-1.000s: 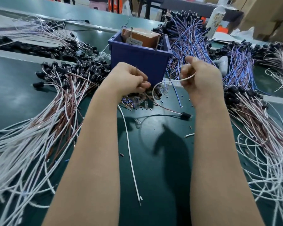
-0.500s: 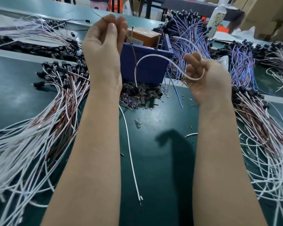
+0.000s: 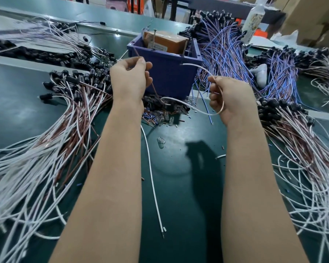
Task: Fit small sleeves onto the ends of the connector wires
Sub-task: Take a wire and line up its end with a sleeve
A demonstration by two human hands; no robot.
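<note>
Left hand (image 3: 130, 80) pinched one brown wire (image 3: 155, 91) in curled fingers. Its long axis was steep, with the free end pointing up-left, before the single blue bin (image 3: 171, 73). Right hand (image 3: 230, 95) gripped one white wire (image 3: 193, 64), looped under the fist, its free end pointing left at the bin. Clear sleeves (image 3: 160, 117) were piled below, too many to count. One loose white wire (image 3: 152, 179) lay between the forearms, running near-far.
</note>
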